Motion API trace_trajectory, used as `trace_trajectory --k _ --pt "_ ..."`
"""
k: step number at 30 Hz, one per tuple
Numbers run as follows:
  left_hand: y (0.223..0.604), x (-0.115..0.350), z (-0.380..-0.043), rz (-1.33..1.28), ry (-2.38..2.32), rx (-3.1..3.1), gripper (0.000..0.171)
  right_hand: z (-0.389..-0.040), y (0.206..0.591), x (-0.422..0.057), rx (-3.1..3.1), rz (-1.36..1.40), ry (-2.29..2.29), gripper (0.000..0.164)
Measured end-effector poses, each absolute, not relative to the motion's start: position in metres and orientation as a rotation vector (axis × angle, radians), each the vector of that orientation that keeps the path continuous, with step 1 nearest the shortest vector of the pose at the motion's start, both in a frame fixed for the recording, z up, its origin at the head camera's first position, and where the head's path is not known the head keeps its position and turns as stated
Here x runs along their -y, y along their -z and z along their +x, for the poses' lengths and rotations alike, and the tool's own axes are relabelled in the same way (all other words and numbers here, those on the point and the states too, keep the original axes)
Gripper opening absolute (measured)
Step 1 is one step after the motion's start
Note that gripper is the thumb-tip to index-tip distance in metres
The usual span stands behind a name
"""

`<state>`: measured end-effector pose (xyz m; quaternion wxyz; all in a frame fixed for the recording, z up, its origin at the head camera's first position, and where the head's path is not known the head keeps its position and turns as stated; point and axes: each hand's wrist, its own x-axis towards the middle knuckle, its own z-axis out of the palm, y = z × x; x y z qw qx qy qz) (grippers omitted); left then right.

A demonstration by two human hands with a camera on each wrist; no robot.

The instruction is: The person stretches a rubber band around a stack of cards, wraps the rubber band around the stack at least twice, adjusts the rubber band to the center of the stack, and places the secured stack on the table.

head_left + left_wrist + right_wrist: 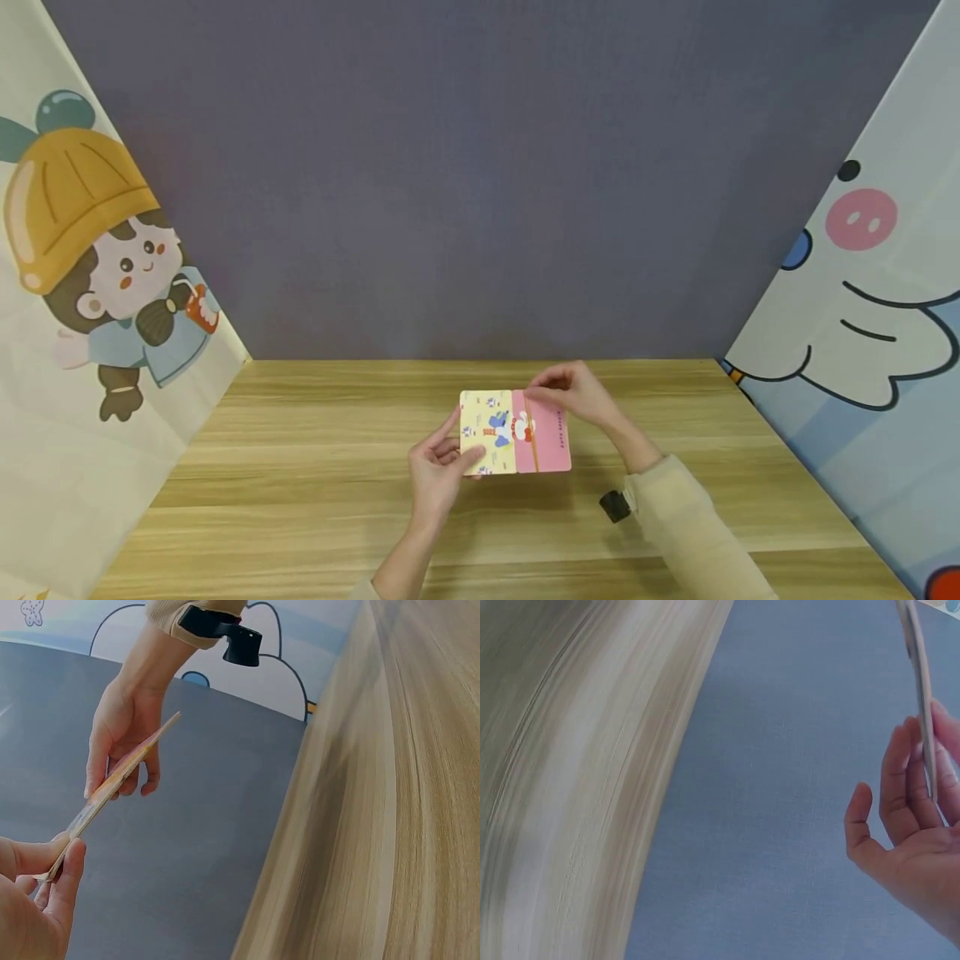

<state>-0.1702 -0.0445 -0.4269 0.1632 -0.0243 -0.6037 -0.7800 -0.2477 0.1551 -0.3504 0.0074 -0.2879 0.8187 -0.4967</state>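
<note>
A thin notebook (487, 408), spread flat with a yellow half and a pink half, is held up over the table. Cartoon animals decorate it, and an orange elastic band (534, 450) runs down the pink half. My left hand (435, 475) grips the yellow half at its outer side, thumb on the printed face and fingers behind. At the top edge of the pink half, beside the band, my right hand (573, 396) pinches the notebook between thumb and fingers. Seen edge-on in the right wrist view, the notebook (922, 697) passes between the right thumb and fingers.
Below the hands lies a wood-grain table (300, 483). A grey-blue panel (480, 183) rises at its back edge, with cartoon-printed sheets (45, 350) on both sides. A black wrist camera (615, 506) sits by the right sleeve (686, 521).
</note>
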Motion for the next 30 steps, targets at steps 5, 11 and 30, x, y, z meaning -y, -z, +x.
trace_trajectory --k 5,11,30 --pt "0.4272 0.0435 -0.17 -0.09 2.237 1.713 0.06 -0.2477 0.3503 -0.1525 -2.527 -0.931 1.557 0.011" --pt "0.4272 0.0401 -0.1695 -0.113 2.264 1.695 0.06 -0.2462 0.3482 -0.1483 -2.541 -0.923 1.517 0.011" --pt "0.4283 0.0432 -0.1717 -0.076 2.23 1.722 0.06 -0.2471 0.3508 -0.156 -2.593 -0.863 1.542 0.012"
